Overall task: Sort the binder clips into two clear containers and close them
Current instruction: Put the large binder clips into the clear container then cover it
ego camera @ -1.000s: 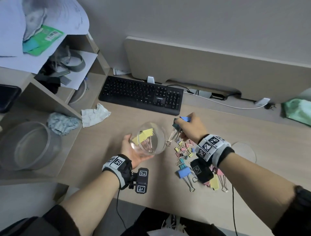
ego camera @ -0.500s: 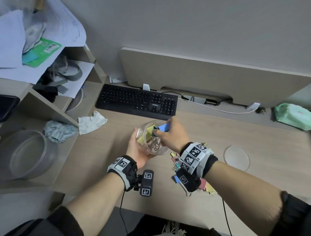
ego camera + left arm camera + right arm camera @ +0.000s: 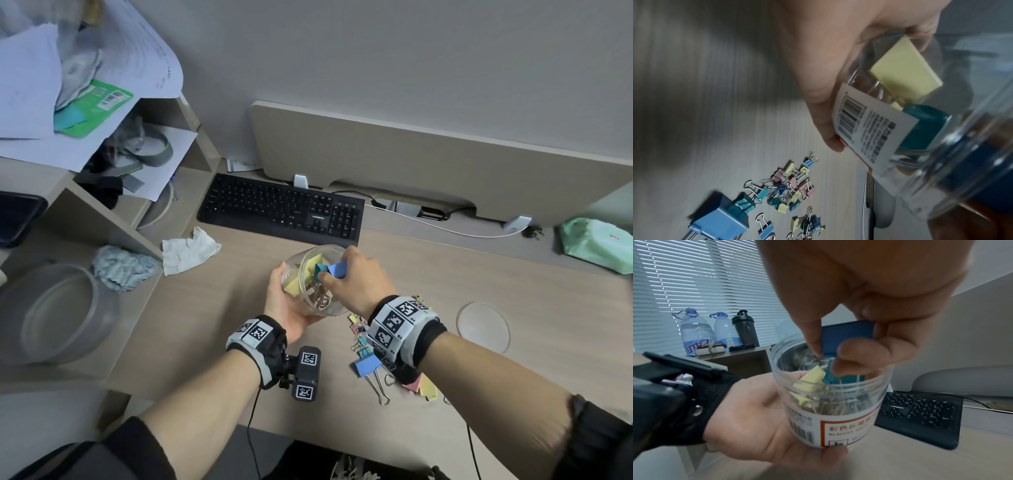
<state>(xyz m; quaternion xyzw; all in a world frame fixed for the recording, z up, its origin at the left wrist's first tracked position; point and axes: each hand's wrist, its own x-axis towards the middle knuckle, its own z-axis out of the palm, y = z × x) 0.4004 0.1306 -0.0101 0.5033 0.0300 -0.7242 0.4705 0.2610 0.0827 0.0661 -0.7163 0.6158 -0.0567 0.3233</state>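
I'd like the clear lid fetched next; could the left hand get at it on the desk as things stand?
Probably not: the left hand grips the clear jar, and the right hand's arm lies between it and the clear lid.

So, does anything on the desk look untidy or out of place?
Yes. A crumpled tissue lies on the desk left of the keyboard, and small binder clips lie in a loose heap. Nothing looks damaged.
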